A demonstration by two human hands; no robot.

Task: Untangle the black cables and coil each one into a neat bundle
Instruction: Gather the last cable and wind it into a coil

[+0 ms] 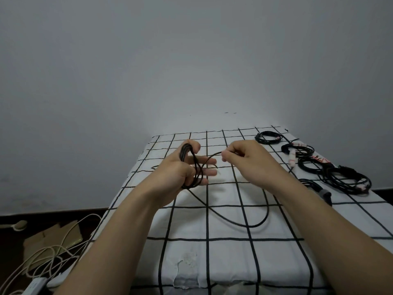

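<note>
Cable [244, 222], black, thin, limp and light: several loops wound round left hand [182, 169], whose fingers curl loosely about them; slack trails over checked cloth [234, 262]. Right hand [244, 158] pinches the strand near its free run, probably the best hold for feeding the next loop

Two hands, a left hand [187, 167] and a right hand [244, 158] — one loose black cable [266, 207], five coiled bundles [269, 138] — one table [234, 262].
</note>
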